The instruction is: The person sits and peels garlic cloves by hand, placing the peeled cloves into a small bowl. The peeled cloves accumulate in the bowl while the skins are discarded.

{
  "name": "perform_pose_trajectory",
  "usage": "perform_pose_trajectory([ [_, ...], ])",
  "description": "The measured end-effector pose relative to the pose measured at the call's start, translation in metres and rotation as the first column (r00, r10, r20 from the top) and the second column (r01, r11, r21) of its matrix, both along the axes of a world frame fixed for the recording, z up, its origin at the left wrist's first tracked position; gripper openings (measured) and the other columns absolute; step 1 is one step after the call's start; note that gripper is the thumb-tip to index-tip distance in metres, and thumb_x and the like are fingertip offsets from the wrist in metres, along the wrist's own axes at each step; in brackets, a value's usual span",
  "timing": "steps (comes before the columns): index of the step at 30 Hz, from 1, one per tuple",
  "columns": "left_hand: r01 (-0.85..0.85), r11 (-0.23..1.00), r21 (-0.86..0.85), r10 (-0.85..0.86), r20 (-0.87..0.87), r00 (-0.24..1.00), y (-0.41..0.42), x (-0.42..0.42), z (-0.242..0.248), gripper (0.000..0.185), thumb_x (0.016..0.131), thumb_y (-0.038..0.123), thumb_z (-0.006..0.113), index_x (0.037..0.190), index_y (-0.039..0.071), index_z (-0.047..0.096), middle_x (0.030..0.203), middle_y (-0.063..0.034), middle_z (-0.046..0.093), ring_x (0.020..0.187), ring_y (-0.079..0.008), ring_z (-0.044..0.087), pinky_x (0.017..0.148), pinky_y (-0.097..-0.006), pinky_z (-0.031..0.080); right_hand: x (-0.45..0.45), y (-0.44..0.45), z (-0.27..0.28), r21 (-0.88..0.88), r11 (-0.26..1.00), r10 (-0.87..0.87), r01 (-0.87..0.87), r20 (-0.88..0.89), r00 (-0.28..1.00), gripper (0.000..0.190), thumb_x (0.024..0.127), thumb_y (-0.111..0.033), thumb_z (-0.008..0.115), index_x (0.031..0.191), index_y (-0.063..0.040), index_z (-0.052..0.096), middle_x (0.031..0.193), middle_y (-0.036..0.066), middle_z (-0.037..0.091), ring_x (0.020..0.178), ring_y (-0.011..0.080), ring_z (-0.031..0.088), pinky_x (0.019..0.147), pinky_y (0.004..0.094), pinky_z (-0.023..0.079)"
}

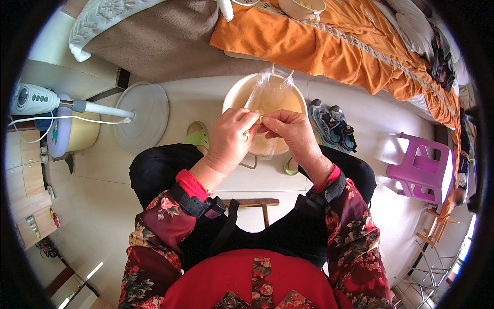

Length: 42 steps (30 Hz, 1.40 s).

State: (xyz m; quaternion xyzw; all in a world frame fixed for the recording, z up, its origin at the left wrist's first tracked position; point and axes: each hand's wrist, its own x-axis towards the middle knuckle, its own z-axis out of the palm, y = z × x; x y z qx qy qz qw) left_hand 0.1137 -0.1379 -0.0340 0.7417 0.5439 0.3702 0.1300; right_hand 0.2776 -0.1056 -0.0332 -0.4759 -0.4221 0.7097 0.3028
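Note:
My left hand and my right hand meet over a cream plastic bucket that stands on the floor between my feet. Thumbs and fingertips of both hands pinch a small pale piece, too small to name. Brownish crumbs cling to my left hand near the thumb. A clear plastic bag hangs over the bucket's far rim and down into it, and part of it shows at the near rim. What lies deeper in the bucket is largely hidden by the bag and my hands.
Beyond the bucket is a bed with an orange cover, a cream pot on it. Sneakers and a purple stool stand right. To the left are a fan's round base, its white cord and a lidded tub.

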Motion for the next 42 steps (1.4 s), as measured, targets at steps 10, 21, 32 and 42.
perform_pose_trajectory([
  [10,0.026,0.997,-0.068,-0.025,0.017,1.000,-0.001,-0.004,-0.003,0.029,0.065,-0.002,0.069,0.092,0.006,0.063,0.084,-0.0086,0.062,0.079,-0.0268,0.060,0.067,-0.0347,0.050,0.003,0.003,0.002,0.020,0.994,0.107,-0.108,0.050,0.993,0.019,0.089,-0.015,0.058,0.091,0.003,0.063,0.083,0.009,0.068,0.075,0.0115,0.063,0.072,0.0235,0.049],
  [21,0.303,0.841,-0.449,0.133,0.714,0.688,0.000,-0.006,-0.018,0.015,0.084,0.004,0.065,0.098,0.001,0.061,0.082,-0.0012,0.063,0.072,-0.0071,0.059,0.065,-0.0207,0.047,0.004,0.003,0.002,0.009,0.990,0.140,-0.140,0.033,0.990,0.019,0.091,-0.017,0.055,0.089,0.001,0.059,0.078,0.007,0.066,0.071,0.0112,0.061,0.069,0.0233,0.048],
  [32,0.325,0.671,-0.666,0.363,0.677,0.640,0.000,-0.012,0.001,0.021,0.091,0.018,0.058,0.108,0.005,0.061,0.077,0.0015,0.061,0.058,-0.0006,0.049,0.046,-0.0150,0.037,0.010,0.010,-0.001,0.007,0.998,-0.059,0.058,0.131,0.990,0.016,0.090,-0.014,0.053,0.089,0.001,0.056,0.077,0.008,0.064,0.066,0.0124,0.063,0.062,0.0234,0.050],
  [42,0.170,0.771,-0.614,0.197,0.484,0.853,-0.005,-0.007,-0.019,0.025,0.091,0.010,0.056,0.114,0.003,0.061,0.073,0.0057,0.058,0.057,-0.0003,0.044,0.049,-0.0166,0.037,0.001,0.003,-0.002,0.131,0.990,0.026,-0.048,0.162,0.986,0.017,0.085,-0.011,0.061,0.093,0.003,0.061,0.075,0.004,0.063,0.067,0.0087,0.059,0.060,0.0216,0.048],
])
